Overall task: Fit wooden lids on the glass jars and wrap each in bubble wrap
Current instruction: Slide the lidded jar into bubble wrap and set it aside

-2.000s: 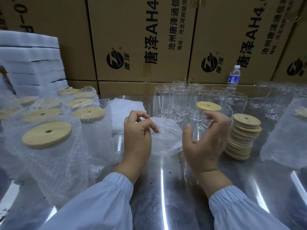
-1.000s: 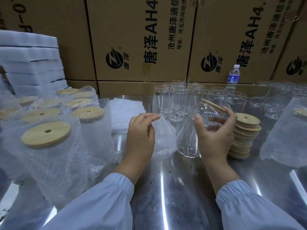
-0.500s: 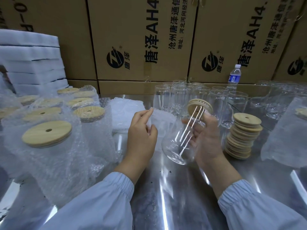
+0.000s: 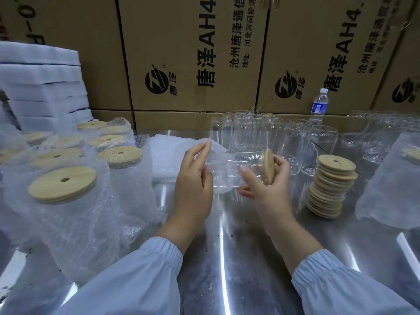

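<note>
Lidded jar tipped sideways, wrap next.
R hand (image 4: 268, 189) curls round jar (image 4: 229, 171) at its lid (image 4: 268, 167), which now faces 3 o'clock, not upright as 1 s ago; L hand (image 4: 193, 178), at jar's 9 o'clock, prob. pinches bubble wrap (image 4: 216, 148).

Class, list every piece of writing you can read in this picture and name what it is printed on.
"唐泽AH4": middle cardboard box, repeated on right cardboard box.
"沧州唐泽通信": middle cardboard box, smaller print.
"地址:河北河间经济": middle cardboard box, cut off above.
"唐泽": beside the round logo.
Left cardboard box: only cut-off fragments, unreadable.
Water bottle label: too small to read.
</note>
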